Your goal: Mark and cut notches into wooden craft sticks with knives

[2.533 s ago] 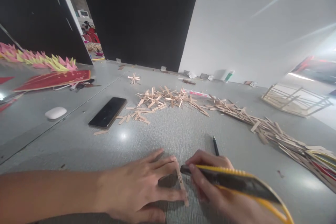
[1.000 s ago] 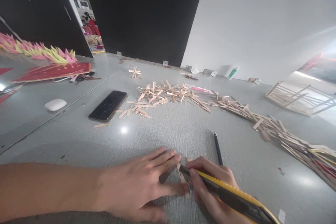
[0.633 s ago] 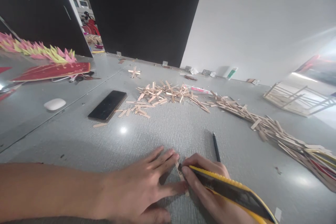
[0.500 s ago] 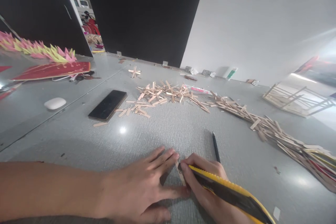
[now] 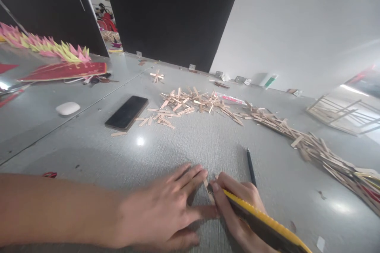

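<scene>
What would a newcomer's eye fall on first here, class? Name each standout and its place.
Probably the yellow-and-black cutter, slanting at lower right in the right hand, its tip at a thin wooden stick by the spread left hand. Next, perhaps, the heap of wooden pieces strewn across the middle, and the spiky pink-and-yellow decoration at the far left.

both hands (image 5: 175, 205) are bare; the left forearm (image 5: 59, 211) is uncovered; fingers (image 5: 194, 184) slender
</scene>
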{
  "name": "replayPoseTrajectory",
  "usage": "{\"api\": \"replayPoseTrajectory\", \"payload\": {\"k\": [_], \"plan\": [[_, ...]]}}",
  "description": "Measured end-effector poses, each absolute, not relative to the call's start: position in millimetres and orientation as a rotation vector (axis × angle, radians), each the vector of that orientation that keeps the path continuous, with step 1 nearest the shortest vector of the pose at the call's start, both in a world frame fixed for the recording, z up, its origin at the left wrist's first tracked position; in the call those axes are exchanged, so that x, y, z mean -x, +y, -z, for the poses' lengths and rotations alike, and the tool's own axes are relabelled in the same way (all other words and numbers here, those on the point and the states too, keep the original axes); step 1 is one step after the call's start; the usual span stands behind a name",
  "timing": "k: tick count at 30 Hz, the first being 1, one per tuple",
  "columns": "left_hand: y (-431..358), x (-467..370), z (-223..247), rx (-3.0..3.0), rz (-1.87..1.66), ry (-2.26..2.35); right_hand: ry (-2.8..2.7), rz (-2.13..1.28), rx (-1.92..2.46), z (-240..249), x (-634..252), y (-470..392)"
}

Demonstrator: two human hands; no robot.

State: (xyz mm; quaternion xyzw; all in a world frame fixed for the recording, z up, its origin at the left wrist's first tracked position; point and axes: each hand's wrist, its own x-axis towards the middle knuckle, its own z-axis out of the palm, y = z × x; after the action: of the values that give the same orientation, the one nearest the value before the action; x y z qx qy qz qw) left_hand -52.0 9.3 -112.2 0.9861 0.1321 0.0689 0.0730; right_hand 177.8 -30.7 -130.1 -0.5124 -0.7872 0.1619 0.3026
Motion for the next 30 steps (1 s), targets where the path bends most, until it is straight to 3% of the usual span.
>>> {"api": "replayPoseTrajectory", "payload": {"k": [30], "plan": [[6,50,110,-2.839,-0.197,0.414,-1.995,-0.703,1.430,125,-182,-30]]}}
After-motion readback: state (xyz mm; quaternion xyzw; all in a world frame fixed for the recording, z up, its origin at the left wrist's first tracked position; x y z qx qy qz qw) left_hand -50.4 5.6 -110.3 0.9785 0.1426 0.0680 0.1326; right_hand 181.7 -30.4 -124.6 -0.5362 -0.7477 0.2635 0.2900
